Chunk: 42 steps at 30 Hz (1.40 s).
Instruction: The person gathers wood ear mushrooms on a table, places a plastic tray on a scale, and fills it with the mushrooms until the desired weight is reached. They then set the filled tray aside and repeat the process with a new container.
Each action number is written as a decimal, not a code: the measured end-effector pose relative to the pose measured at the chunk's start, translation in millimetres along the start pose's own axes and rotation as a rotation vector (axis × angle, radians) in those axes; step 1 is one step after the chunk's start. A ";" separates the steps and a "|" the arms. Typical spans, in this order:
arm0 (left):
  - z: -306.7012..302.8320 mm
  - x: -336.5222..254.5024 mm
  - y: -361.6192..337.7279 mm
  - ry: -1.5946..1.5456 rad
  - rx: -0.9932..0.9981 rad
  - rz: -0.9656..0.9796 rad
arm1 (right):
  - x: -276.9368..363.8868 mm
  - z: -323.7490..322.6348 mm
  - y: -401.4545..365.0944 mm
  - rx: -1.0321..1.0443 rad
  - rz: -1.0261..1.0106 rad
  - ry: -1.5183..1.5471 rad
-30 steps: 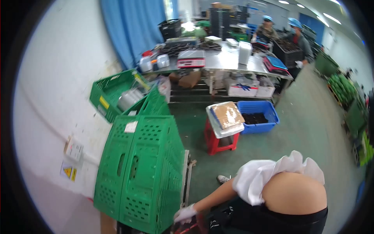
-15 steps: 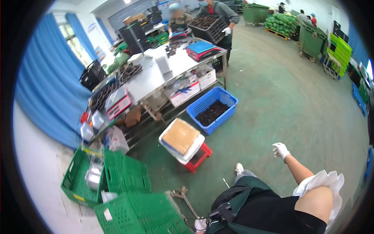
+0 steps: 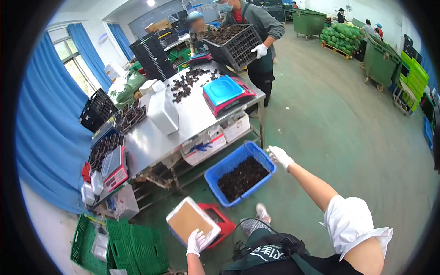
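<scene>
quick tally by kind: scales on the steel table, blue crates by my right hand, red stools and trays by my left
scales: 2
blue crate: 1
red stool: 1
tray: 1
total: 5

My feed is bright and even: daylight comes through the far-left window (image 3: 73,68), and a ceiling lamp (image 3: 151,2) blows out white. The steel surface (image 3: 197,114) carries soft glare. Fisheye bends the edges into a black ring; shadows are faint.
</scene>
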<state>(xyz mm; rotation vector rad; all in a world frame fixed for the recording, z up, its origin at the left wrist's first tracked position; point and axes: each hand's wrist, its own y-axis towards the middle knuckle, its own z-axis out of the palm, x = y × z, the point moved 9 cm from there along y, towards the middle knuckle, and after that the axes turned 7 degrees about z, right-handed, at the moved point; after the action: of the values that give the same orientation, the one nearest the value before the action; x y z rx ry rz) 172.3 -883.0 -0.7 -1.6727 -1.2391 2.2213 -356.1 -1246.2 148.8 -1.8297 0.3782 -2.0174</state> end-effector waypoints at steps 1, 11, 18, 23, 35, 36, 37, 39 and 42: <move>26.5 -21.7 29.2 -0.018 0.016 0.033 | 24.9 1.7 41.9 0.022 0.014 -0.005; 451.5 -340.5 277.2 0.050 0.088 0.510 | 229.6 -93.9 386.0 -0.242 -0.156 -0.502; 602.7 -457.2 458.7 0.051 0.078 0.293 | 220.3 -67.2 630.7 0.132 0.094 -0.166; 631.3 -477.7 443.0 -0.181 0.099 0.243 | 239.6 -22.9 612.0 0.168 0.306 0.145; 666.9 -354.9 271.0 -0.433 -0.066 -0.022 | 214.0 -132.6 478.8 0.037 0.275 0.124; 664.0 -326.2 261.6 -0.505 -0.075 -0.048 | 210.8 -148.4 466.9 0.019 0.250 0.078; 664.8 -310.6 245.6 -0.525 -0.109 -0.024 | 202.5 -162.9 454.9 0.017 0.231 0.019; 664.8 -283.6 213.9 -0.546 -0.113 -0.025 | 199.8 -180.8 430.8 0.013 0.232 -0.065; 661.4 -264.3 174.7 -0.504 -0.186 -0.026 | 190.0 -194.2 405.4 0.038 0.237 -0.089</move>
<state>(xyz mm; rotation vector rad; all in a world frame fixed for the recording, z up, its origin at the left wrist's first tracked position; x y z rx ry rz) -213.6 -1492.4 131.8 -1.1610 -1.5997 2.6835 -520.2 -1704.5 113.9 -1.7540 0.5021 -1.7665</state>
